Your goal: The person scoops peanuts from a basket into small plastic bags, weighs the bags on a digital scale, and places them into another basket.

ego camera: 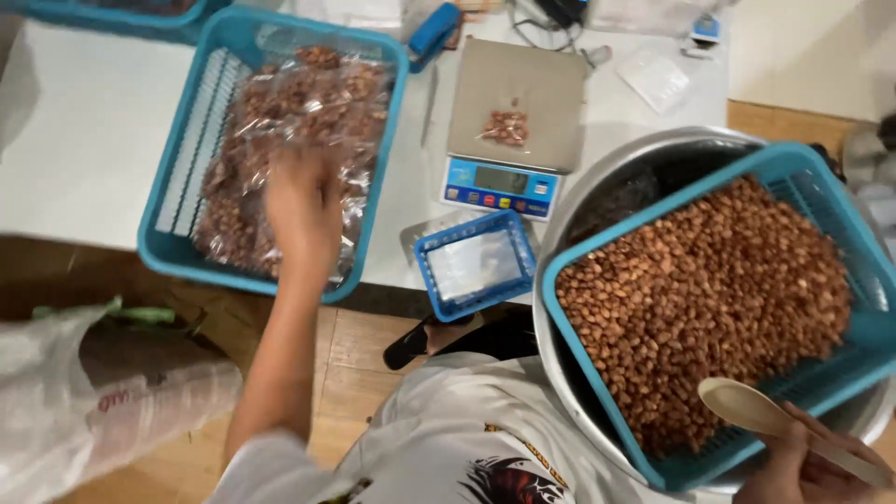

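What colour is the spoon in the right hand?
Pale cream spoon, held in the right hand; the head view shows it.

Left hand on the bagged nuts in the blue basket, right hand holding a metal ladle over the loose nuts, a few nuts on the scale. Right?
One thing is off: the right hand holds a pale wooden spoon, not a metal ladle. The head view shows it. The rest stands: the left hand rests on the bagged nuts in the blue basket, and a few nuts lie on the scale.
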